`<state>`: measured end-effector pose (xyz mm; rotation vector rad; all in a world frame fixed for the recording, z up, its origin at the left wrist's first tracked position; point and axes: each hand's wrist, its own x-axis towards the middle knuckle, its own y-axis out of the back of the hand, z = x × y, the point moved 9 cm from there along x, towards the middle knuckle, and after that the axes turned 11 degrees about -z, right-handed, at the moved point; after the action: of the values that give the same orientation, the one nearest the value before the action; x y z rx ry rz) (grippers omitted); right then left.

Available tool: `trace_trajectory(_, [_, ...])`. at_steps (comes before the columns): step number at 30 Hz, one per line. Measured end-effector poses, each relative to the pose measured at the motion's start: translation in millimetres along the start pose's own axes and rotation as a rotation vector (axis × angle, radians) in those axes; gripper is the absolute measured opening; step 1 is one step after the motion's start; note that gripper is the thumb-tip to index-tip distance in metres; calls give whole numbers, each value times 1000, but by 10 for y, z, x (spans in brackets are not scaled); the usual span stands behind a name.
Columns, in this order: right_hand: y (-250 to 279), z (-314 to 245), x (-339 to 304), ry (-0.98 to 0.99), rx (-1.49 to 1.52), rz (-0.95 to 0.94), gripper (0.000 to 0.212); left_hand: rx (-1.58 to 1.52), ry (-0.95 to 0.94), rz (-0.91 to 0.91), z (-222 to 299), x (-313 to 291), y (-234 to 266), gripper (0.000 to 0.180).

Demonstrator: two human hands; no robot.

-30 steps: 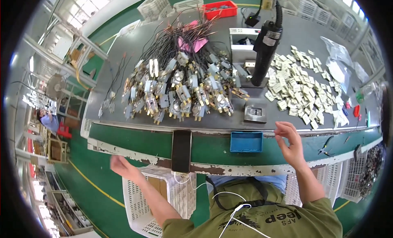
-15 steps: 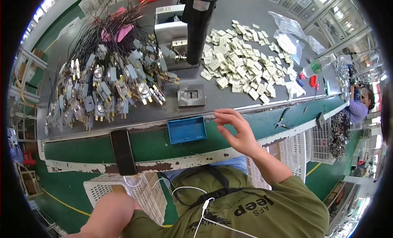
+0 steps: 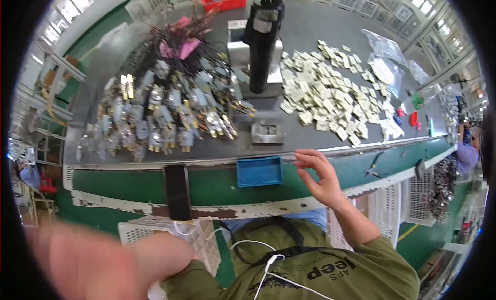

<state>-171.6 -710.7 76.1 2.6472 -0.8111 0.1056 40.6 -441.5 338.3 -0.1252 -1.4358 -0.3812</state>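
Note:
My right hand (image 3: 321, 180) hovers over the green front ledge of the bench, fingers apart and curved, with nothing in it. Just left of it sits a shallow blue tray (image 3: 260, 172), with no parts showing inside. A metal block fixture (image 3: 267, 132) with a recess lies on the grey bench top behind the tray. My left hand (image 3: 77, 261) is raised at the lower left, away from the bench, too smeared by motion to make out its fingers. A dark phone (image 3: 177, 191) rests across the ledge, left of the tray.
Wired metal-and-grey assemblies (image 3: 165, 111) heap on the left. Small cream pieces (image 3: 330, 93) pile on the right. A black column (image 3: 262, 52) stands between them above a metal machine base. Pliers (image 3: 373, 171) lie on the right ledge; a plastic bottle (image 3: 426, 96) lies farther back.
My left hand and forearm have swung up and outward at the lower left. The bench has shifted rightward in view; my right hand stays beside the blue tray.

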Motion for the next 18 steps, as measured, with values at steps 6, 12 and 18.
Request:
trace_trajectory(6, [-92, -114, 68, -6, -52, -66, 35, 609, 547, -1081, -1500, -1124, -1929, 64])
trace_trajectory(12, [-121, -131, 72, 35, -75, -38, 36, 649, 570, -983, -1686, -1115, -1907, 53])
trace_trajectory(18, [-168, -163, 58, 43, -80, -58, 34, -523, 1295, -547, -1808, -1451, -1702, 33])
